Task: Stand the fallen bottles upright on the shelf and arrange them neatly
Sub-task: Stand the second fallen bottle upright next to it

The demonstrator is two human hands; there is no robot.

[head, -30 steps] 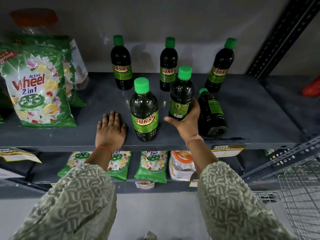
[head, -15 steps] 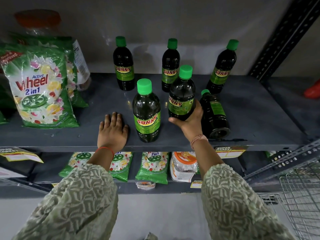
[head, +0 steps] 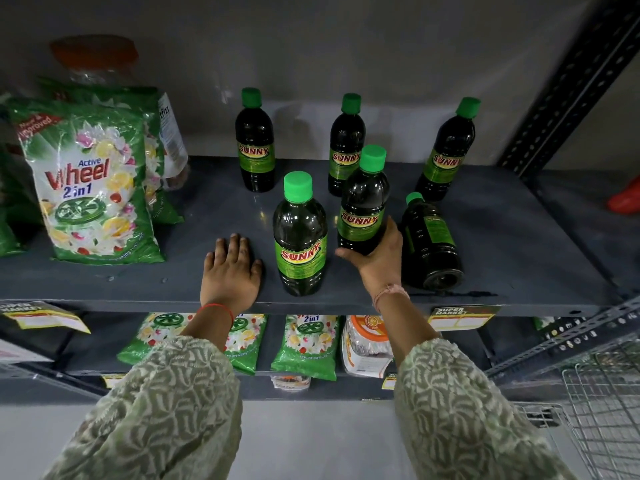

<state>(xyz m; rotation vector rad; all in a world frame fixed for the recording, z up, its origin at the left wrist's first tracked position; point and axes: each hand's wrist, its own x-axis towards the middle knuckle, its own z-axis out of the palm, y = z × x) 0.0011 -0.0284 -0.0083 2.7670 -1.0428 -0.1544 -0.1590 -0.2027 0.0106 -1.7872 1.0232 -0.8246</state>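
Note:
Dark bottles with green caps and SUNNY labels stand on the grey shelf point(head: 138, 282). Three are upright at the back: left point(head: 255, 143), middle point(head: 343, 147), right point(head: 446, 154). A fourth bottle point(head: 300, 244) stands near the front edge. My right hand point(head: 379, 259) grips the base of a fifth bottle point(head: 363, 206), which is upright with its label facing me. Just right of it, one bottle point(head: 431, 244) lies on its side, cap pointing to the back. My left hand point(head: 231, 271) rests flat on the shelf, left of the front bottle, holding nothing.
Green Wheel detergent bags point(head: 90, 181) stand on the shelf's left part, with a jar behind them. More bags point(head: 304, 344) lie on the lower shelf. A wire basket point(head: 602, 403) is at the lower right. A slotted steel upright point(head: 561, 84) frames the right side.
My right hand has turned the held bottle so its SUNNY label faces me. The left hand has stayed flat on the shelf.

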